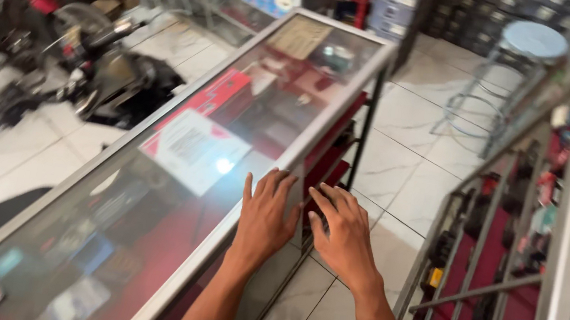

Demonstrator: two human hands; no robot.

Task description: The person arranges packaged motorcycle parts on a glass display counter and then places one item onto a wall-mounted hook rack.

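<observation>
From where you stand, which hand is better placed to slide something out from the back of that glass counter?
Probably the right hand: it hangs past the metal edge of the glass display counter, over the open back with the red shelves. The left hand lies flat on the glass top, so it would have to lift first.

Whatever the right hand reaches for past the rear edge of the glass counter is hidden behind its own fingers and the left hand. Glare just left of the left hand washes out the white sheet under the glass. Far left of both hands, the motorcycle is motion-blurred and cut by the frame edge.
</observation>
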